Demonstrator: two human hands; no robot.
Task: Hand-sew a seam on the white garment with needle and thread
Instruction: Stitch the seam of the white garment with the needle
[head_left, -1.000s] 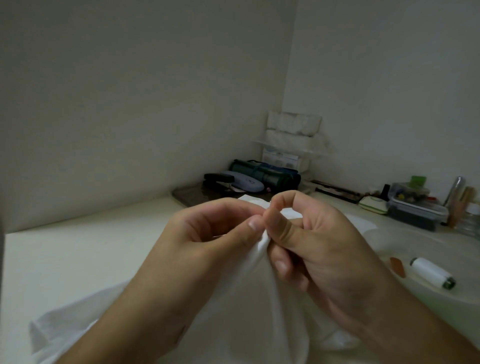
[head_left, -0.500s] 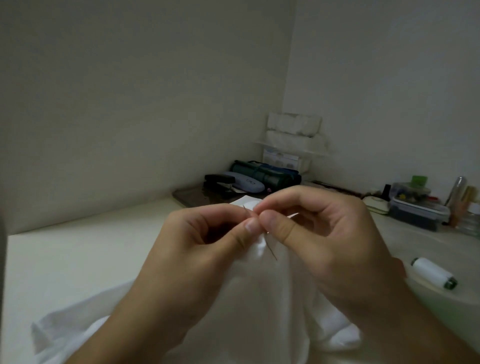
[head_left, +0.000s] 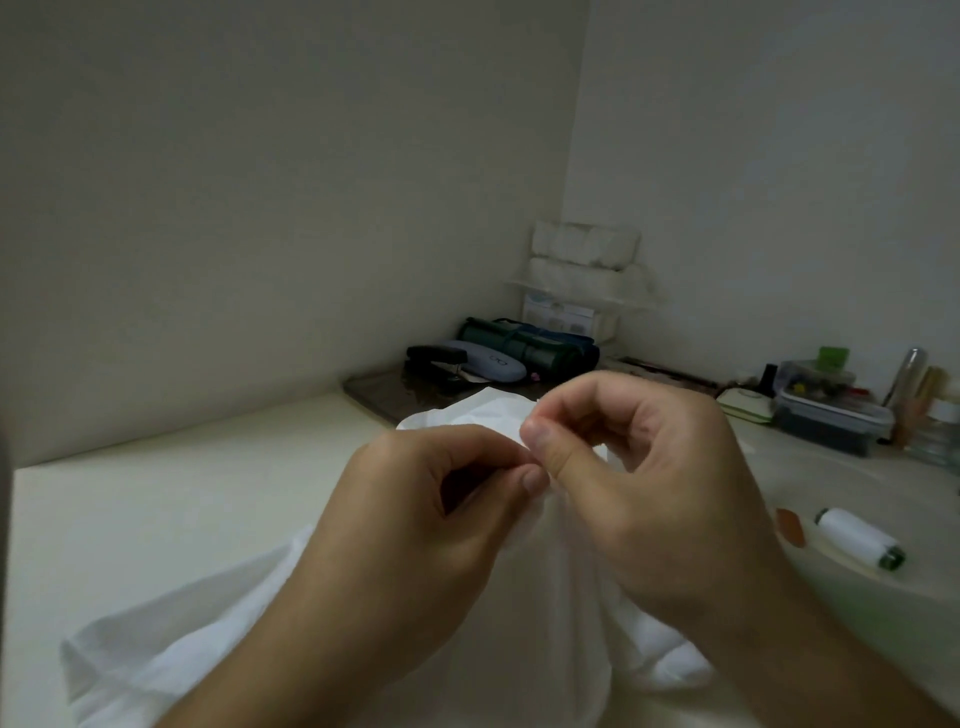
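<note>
The white garment (head_left: 218, 639) lies bunched on the pale table and rises between my two hands. My left hand (head_left: 415, 530) pinches a raised fold of it between thumb and forefinger. My right hand (head_left: 644, 483) sits just right of that, thumb and forefinger pressed together at the fold's top edge. The needle is hidden behind those fingertips, and no thread shows. A white thread spool (head_left: 860, 538) lies on the table to the right, apart from both hands.
A dark tray (head_left: 374, 397) at the back corner holds a stapler (head_left: 436, 358), a grey case (head_left: 485, 361) and a green roll (head_left: 524, 340). Stacked tissue packs (head_left: 582, 270) stand behind. Clear boxes (head_left: 826, 410) and jars (head_left: 935, 415) line the right side. A small brown piece (head_left: 789, 526) lies near the spool.
The needle that showed below my right thumb half a second ago is now hidden. My right hand has lifted slightly, and more of the garment's edge shows behind the fingers.
</note>
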